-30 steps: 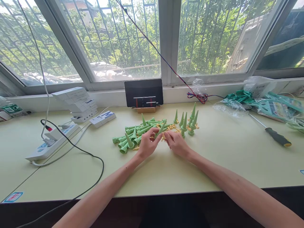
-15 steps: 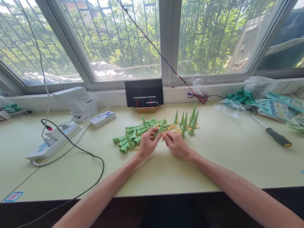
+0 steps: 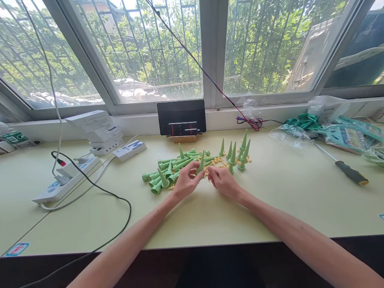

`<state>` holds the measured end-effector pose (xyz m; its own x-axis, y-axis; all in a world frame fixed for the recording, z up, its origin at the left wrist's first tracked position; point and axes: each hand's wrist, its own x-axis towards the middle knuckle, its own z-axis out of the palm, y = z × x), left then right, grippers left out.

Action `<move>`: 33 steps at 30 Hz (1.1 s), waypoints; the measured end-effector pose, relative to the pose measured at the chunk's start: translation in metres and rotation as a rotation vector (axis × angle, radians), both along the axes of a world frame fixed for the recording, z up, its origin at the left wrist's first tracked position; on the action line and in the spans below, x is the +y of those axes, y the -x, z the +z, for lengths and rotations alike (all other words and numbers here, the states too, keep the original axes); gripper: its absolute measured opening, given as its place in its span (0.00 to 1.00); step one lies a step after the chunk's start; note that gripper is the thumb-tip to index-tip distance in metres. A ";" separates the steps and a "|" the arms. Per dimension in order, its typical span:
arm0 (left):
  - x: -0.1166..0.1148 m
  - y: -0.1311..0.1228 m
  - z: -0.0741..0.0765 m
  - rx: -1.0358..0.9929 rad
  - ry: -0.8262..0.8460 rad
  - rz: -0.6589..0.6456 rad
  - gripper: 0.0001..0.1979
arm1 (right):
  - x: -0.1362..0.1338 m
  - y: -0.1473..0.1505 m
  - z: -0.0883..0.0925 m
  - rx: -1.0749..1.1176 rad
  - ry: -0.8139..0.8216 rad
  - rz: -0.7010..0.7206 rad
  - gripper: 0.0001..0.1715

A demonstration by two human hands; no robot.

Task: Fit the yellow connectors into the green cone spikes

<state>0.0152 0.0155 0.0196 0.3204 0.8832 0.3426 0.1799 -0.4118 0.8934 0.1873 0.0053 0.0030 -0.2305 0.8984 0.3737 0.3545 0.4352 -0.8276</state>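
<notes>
My left hand (image 3: 186,181) is closed round the base of a green plastic cone spike (image 3: 202,161), its point upward. My right hand (image 3: 222,181) is closed beside it, thumb and fingers pinched at the spike's base on a small yellow piece (image 3: 206,171), mostly hidden by the fingers. Behind the hands lie loose yellow plastic pieces (image 3: 216,161). To the left is a heap of green tubes (image 3: 177,165) with several cone spikes among them. Right of my hands stand several upright green spikes (image 3: 232,158), some with yellow pieces fitted at the sides.
A dark tablet (image 3: 181,114) leans by the window behind the heap. White boxes (image 3: 129,150) and a power strip (image 3: 66,180) with cables are at left. On the right lie a screwdriver (image 3: 349,172) and plastic-wrapped packages (image 3: 339,134). The table's front edge runs below my forearms.
The spike in my left hand has tipped from leaning right to nearly upright. My right hand's fingers have curled in more tightly near its base.
</notes>
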 end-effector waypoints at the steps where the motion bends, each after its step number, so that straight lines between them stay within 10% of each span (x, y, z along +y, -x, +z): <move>1: 0.000 0.000 0.001 -0.015 0.035 -0.013 0.12 | 0.000 0.000 0.001 0.008 -0.002 -0.004 0.32; 15: 0.001 -0.001 0.004 -0.115 0.208 0.041 0.16 | -0.002 0.000 0.004 0.070 -0.040 0.003 0.15; 33: -0.001 0.002 0.007 -0.097 0.249 -0.013 0.16 | -0.004 0.000 0.006 0.024 -0.027 0.018 0.21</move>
<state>0.0134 0.0148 0.0271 0.3085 0.9402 0.1445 0.0845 -0.1784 0.9803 0.1876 0.0014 0.0094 -0.2371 0.8837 0.4036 0.3264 0.4638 -0.8236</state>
